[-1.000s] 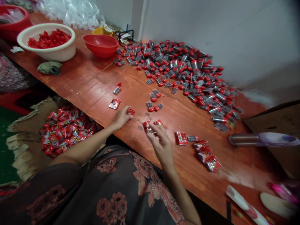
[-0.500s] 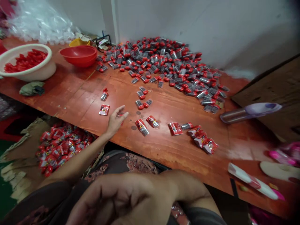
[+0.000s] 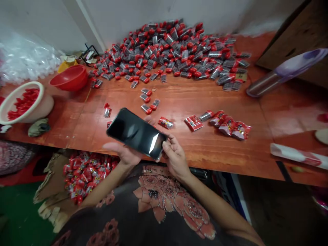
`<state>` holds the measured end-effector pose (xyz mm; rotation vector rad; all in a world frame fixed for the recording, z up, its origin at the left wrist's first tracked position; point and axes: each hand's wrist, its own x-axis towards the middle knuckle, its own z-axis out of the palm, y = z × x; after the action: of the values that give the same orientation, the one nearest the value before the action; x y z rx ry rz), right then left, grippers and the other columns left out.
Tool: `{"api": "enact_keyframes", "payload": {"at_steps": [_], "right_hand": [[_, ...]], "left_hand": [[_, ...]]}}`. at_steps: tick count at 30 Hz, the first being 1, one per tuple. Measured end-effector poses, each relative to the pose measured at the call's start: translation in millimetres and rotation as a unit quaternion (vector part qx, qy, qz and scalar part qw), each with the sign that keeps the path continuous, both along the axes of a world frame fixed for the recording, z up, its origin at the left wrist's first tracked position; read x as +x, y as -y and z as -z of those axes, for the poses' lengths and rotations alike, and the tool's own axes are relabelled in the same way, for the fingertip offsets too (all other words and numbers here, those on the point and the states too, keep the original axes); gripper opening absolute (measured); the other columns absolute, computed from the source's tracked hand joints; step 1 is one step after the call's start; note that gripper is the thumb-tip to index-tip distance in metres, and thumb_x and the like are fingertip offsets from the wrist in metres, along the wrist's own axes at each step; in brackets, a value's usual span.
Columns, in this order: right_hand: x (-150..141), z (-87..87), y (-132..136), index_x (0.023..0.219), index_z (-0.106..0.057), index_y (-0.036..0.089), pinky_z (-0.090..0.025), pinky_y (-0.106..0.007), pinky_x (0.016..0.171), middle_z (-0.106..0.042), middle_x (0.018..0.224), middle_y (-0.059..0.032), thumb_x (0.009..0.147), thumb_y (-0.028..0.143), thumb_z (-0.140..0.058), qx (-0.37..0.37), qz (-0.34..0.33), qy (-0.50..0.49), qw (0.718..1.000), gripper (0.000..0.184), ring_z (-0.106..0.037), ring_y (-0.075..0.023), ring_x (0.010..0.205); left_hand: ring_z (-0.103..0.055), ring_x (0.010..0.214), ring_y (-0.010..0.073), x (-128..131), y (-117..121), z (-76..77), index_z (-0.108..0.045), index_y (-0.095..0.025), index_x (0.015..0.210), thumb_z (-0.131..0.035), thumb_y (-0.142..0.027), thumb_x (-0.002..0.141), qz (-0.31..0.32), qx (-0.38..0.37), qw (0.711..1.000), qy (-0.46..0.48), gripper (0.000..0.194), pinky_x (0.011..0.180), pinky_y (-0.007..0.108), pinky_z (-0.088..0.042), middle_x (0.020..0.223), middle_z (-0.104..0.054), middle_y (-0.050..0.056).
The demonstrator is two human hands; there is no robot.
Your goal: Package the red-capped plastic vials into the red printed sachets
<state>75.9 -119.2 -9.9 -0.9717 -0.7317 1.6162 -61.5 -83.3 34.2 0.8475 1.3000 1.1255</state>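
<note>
In the head view, the right hand (image 3: 175, 155) grips the right end of a phone (image 3: 138, 133) (its screen dark), and the left hand (image 3: 125, 152), palm up, supports it from below, above the near edge of the tabletop (image 3: 217, 153).

This looks like a small packing workshop. A heap of red-capped tubes (image 3: 164, 51) covers the worktable (image 3: 217, 150), beside tubs of parts (image 3: 46, 109), with packets (image 3: 87, 174) boxed below.
</note>
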Motion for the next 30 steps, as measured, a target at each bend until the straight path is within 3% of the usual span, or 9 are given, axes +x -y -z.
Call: {"api": "enact_keyframes", "payload": {"at_steps": [3, 5, 8, 11, 16, 18, 24, 27, 30], "right_hand": [[8.1, 19.8, 6.3, 0.128, -0.049, 0.029, -0.059, -0.031, 0.063, -0.064, 0.102, -0.0038, 0.09, 0.04, -0.056, 0.045, 0.049, 0.094, 0.993, 0.041, -0.065, -0.0154, 0.073], [21.2, 26.1, 12.5, 0.124, -0.054, 0.029, -0.059, -0.036, 0.074, -0.061, 0.111, -0.0057, 0.091, 0.034, -0.057, 0.13, 0.109, 0.21, 0.963, 0.034, -0.065, -0.0192, 0.09], [42.7, 28.1, 21.8, 0.124, -0.057, 0.034, -0.055, -0.045, 0.089, -0.051, 0.124, -0.0066, 0.09, 0.027, -0.061, 0.294, 0.188, 0.411, 0.842, 0.035, -0.057, -0.025, 0.111], [54.5, 24.9, 28.0, 0.129, -0.056, 0.038, -0.049, -0.052, 0.098, -0.042, 0.135, -0.0074, 0.089, 0.037, -0.063, 0.399, 0.17, 0.547, 0.716, 0.041, -0.049, -0.0308, 0.121], [56.1, 17.9, 38.0, 0.13, -0.055, 0.037, -0.043, -0.055, 0.105, -0.039, 0.139, -0.008, 0.082, 0.059, -0.062, 0.457, 0.136, 0.649, 0.593, 0.054, -0.047, -0.0347, 0.123], [60.0, 18.0, 45.8, 0.131, -0.054, 0.035, -0.042, -0.056, 0.105, -0.039, 0.14, -0.0096, 0.087, 0.061, -0.053, 0.433, 0.166, 0.659, 0.592, 0.052, -0.047, -0.0355, 0.124], [101.8, 45.0, 89.6, 0.119, -0.06, 0.024, -0.048, -0.05, 0.092, -0.058, 0.115, -0.0125, 0.097, 0.048, -0.042, 0.285, 0.327, 0.594, 0.678, 0.037, -0.058, -0.0299, 0.109], [122.0, 69.5, 120.6, 0.107, -0.063, 0.022, -0.052, -0.042, 0.082, -0.066, 0.095, -0.0081, 0.095, 0.034, -0.052, 0.251, 0.231, 0.632, 0.696, 0.02, -0.063, -0.0245, 0.091], [126.2, 89.1, 146.3, 0.113, -0.063, 0.02, -0.053, -0.042, 0.085, -0.068, 0.102, -0.0105, 0.091, 0.032, -0.061, 0.232, 0.129, 0.689, 0.674, 0.025, -0.062, -0.0263, 0.097]], "left_hand": [[-0.055, 0.123, 0.0359, 20.6, -14.8, 4.0, -0.057, -0.024, 0.133, -0.044, -0.091, 0.066, 0.0, 0.017, 0.986, 0.164, 0.096, 0.087, 0.044, -0.053, 0.124, -0.066, 0.012], [-0.058, 0.119, 0.0357, 28.7, -22.2, 6.2, -0.061, -0.02, 0.126, -0.037, -0.093, 0.066, 0.015, 0.001, 0.967, 0.255, 0.098, 0.087, 0.046, -0.053, 0.122, -0.068, 0.013], [-0.061, 0.115, 0.0356, 33.4, -27.9, 8.9, -0.063, -0.016, 0.123, -0.032, -0.091, 0.071, 0.038, -0.043, 0.937, 0.344, 0.096, 0.087, 0.048, -0.054, 0.116, -0.07, 0.015], [-0.063, 0.113, 0.0346, 35.3, -27.0, 10.7, -0.062, -0.015, 0.125, -0.028, -0.088, 0.075, 0.062, -0.076, 0.914, 0.393, 0.095, 0.088, 0.049, -0.054, 0.113, -0.071, 0.015], [-0.065, 0.11, 0.0334, 41.6, -17.9, 11.0, -0.063, -0.012, 0.124, -0.026, -0.087, 0.076, 0.089, -0.109, 0.9, 0.413, 0.096, 0.087, 0.048, -0.055, 0.111, -0.072, 0.016], [-0.066, 0.109, 0.0327, 43.3, -14.1, 11.8, -0.063, -0.013, 0.124, -0.028, -0.087, 0.077, 0.094, -0.116, 0.896, 0.419, 0.094, 0.087, 0.047, -0.056, 0.111, -0.072, 0.016], [-0.069, 0.102, 0.0326, 46.5, -7.4, 21.9, -0.062, -0.014, 0.125, -0.034, -0.083, 0.078, 0.146, -0.142, 0.861, 0.466, 0.088, 0.088, 0.049, -0.055, 0.111, -0.072, 0.015], [-0.07, 0.1, 0.0331, 52.6, -5.5, 30.0, -0.06, -0.013, 0.128, -0.035, -0.079, 0.08, 0.185, -0.172, 0.856, 0.452, 0.086, 0.088, 0.05, -0.054, 0.111, -0.072, 0.016], [-0.07, 0.101, 0.0335, 61.8, -1.5, 40.0, -0.059, -0.012, 0.129, -0.033, -0.075, 0.083, 0.234, -0.209, 0.848, 0.427, 0.082, 0.088, 0.051, -0.054, 0.111, -0.072, 0.018]]}}
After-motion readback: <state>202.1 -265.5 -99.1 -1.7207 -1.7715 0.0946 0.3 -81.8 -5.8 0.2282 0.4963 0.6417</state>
